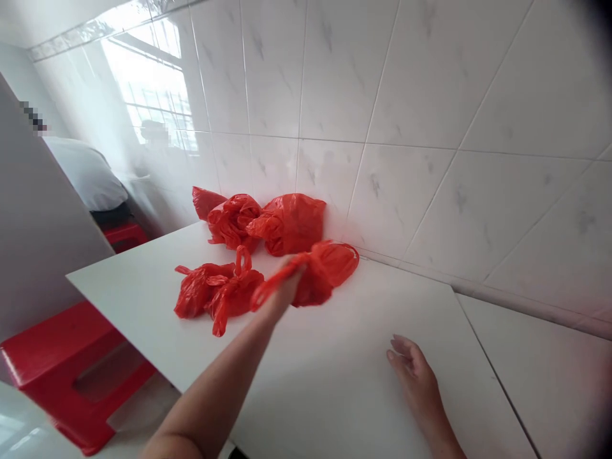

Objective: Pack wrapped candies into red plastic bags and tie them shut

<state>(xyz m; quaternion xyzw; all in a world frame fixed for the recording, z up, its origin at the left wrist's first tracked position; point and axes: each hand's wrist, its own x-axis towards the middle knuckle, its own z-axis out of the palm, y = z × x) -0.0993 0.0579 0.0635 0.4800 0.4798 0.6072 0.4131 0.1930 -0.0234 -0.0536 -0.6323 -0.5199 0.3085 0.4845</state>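
A person's left hand (290,280) gripped a red plastic bag (315,284) above the rear part of a white table (344,382), its fingers clamped on the gathered plastic but partly hidden by the bag and blurred. One loose handle of the bag trailed over the hand toward the table's left side, while another looped out toward its back edge. The right hand (417,376) was bare and held nothing over the right part of the table, fingers slightly curled and thumb a little apart from them; whether it touched the tabletop could not be told.

More red bags (301,223), bunched and crumpled, lay along the table's back edge. Knotted red bags (194,296) with looped handles sat closer to its left edge; their exact number could not be made out.

Behind the table rose a marbled tile wall (335,95), bright with the reflection of a barred window (157,89). A red stool (57,344) stood just beside the table's left edge, and past its far left corner a person in white (86,172) sat on a second red stool (125,233). A pale surface (549,363) adjoined the table's right edge along a dark seam.
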